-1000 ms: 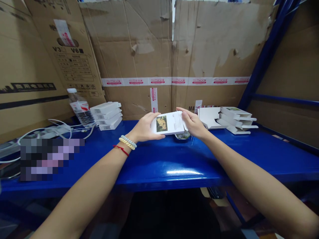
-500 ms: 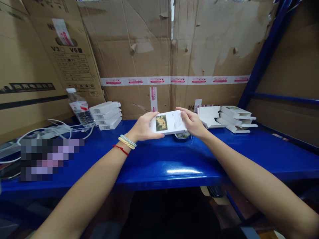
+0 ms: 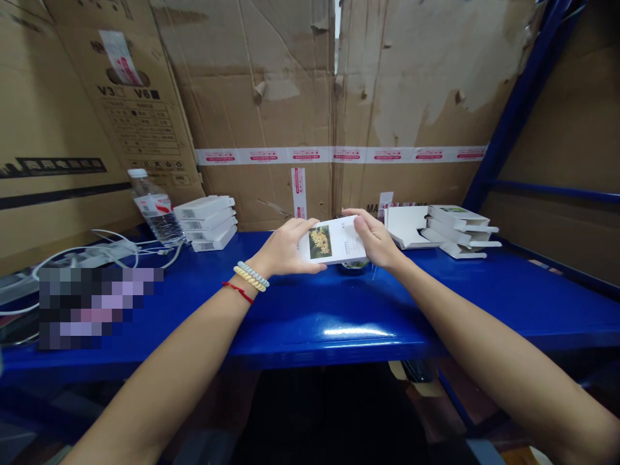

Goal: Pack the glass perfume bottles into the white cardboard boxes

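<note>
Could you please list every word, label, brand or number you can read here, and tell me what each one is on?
"V3": printed cardboard panel at left
"V6": same panel
"商用电", then blurred characters: far-left cardboard panel
"MA", the rest obscured or unclear: back cardboard
Too small or blurred: held white box, bottle label, left box stack, red-and-white tape, the panels' other print.

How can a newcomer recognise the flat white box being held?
Over the glossy blue table, the left hand and right hand hold a flat white cardboard box. Unlike the white boxes stacked on either side, it is lifted and shows yellow flowers.
</note>
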Action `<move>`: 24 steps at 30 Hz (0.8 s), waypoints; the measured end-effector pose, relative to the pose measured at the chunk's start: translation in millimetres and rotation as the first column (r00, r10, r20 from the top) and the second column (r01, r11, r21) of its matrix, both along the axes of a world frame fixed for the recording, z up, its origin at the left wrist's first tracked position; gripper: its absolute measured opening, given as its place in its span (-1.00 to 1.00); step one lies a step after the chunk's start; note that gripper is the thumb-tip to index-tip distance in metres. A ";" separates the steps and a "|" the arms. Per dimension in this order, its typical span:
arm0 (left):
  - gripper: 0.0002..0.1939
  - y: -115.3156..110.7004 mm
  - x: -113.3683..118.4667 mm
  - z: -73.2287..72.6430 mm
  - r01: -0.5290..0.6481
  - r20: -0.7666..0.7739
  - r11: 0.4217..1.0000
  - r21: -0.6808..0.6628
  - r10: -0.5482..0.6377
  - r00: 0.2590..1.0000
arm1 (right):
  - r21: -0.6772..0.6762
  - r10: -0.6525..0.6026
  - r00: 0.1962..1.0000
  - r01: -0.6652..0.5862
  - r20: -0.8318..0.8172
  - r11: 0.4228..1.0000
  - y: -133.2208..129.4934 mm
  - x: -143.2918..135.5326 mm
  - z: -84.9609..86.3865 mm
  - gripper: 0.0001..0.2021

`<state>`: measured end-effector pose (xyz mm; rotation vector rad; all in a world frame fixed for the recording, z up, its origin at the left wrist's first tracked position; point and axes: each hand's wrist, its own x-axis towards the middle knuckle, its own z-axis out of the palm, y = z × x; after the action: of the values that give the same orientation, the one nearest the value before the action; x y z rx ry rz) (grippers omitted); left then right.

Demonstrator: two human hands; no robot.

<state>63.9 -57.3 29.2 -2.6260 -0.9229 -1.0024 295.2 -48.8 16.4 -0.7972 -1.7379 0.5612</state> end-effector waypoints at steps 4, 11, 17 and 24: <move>-0.12 7.3 -9.5 -0.5 0.040 -0.001 0.999 -0.030 -0.040 0.999 | -0.076 0.083 0.993 -0.076 0.083 0.994 -2.3 3.7 8.4 -0.60; -0.12 26.7 -16.3 -1.6 0.067 0.606 0.984 -0.163 0.047 0.794 | -0.217 0.147 0.964 -0.196 -0.223 0.956 -1.3 0.7 11.1 -0.54; -0.37 18.5 8.6 -6.5 0.484 0.715 0.716 -0.503 0.031 0.699 | -0.110 0.181 0.974 -0.197 -0.137 0.974 -5.7 -6.4 8.8 -0.43; -0.42 32.5 -14.5 -8.3 0.279 0.635 0.827 -0.487 0.117 0.764 | 0.206 -0.369 0.926 0.347 0.081 0.915 12.1 32.7 19.0 -0.77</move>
<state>49.4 -24.8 20.9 -2.8021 -1.4354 -2.0236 327.9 -36.8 35.4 -1.0006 -1.6673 0.0999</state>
